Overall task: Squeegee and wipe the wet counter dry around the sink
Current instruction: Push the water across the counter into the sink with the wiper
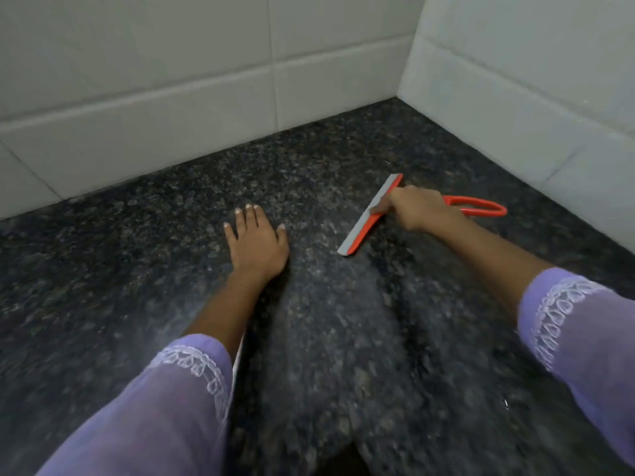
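Note:
A dark speckled granite counter [343,321] fills the view and runs into a tiled corner. An orange squeegee [364,228] with a grey rubber blade lies with its blade on the counter, slanted from upper right to lower left. My right hand [415,209] grips the squeegee just behind the blade, and the orange loop handle [481,206] sticks out to the right of my fist. My left hand [256,240] rests flat on the counter, fingers spread, a hand's width left of the blade. No sink is in view.
White tiled walls [171,97] rise along the back of the counter, and the right-hand tiled wall [532,80] meets them in a corner beyond the squeegee. Both forearms wear lilac sleeves with white embroidery.

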